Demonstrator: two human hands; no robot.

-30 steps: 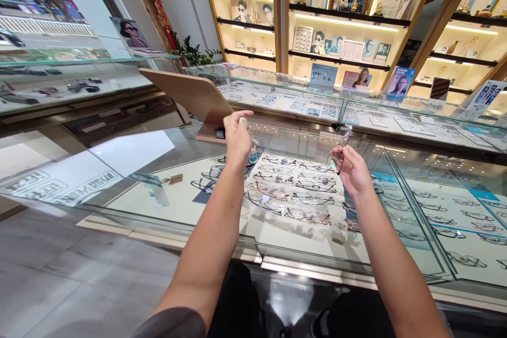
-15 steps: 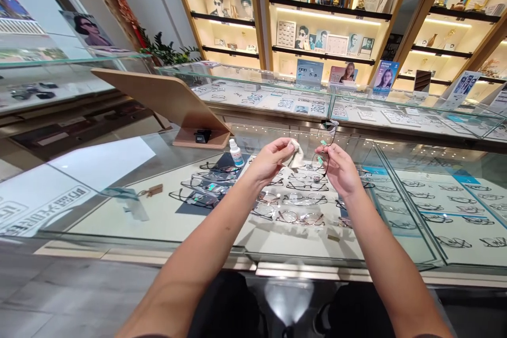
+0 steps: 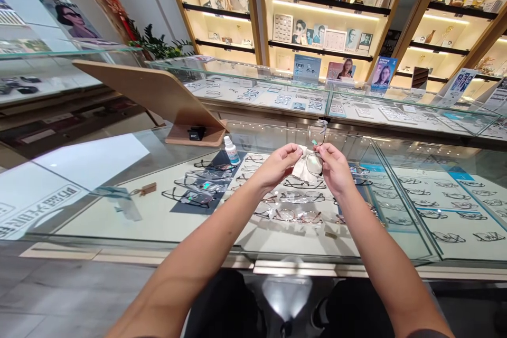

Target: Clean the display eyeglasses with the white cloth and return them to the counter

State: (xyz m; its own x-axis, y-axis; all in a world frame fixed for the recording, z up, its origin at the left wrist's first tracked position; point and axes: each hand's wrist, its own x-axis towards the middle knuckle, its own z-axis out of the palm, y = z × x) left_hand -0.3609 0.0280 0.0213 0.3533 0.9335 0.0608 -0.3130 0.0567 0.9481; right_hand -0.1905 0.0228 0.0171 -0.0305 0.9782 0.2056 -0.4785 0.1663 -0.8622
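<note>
My left hand point(image 3: 279, 165) pinches a cream-coloured cleaning cloth point(image 3: 304, 170), which hangs down behind the near lens. In my right hand point(image 3: 335, 166) is a pair of thin-rimmed eyeglasses point(image 3: 316, 134), gripped near the bridge and tipped on end, one lens above the other. The cloth and the lower lens overlap; whether they press together I cannot tell. Both hands are raised over the glass display counter. Behind my left hand a small white spray bottle point(image 3: 232, 151) stands upright on the glass.
Rows of eyeglasses point(image 3: 302, 197) lie in the counter beneath my hands. A tilted wooden-backed stand mirror point(image 3: 158, 87) stands to the left. Nearby are a keyring with a brown tag point(image 3: 149, 188) and a glass edge point(image 3: 154, 247). Another display case point(image 3: 253, 82) runs behind.
My left hand has brought the cloth rightward to the eyeglasses, and the cloth has spread out behind the lower lens. The view has shifted slightly.
</note>
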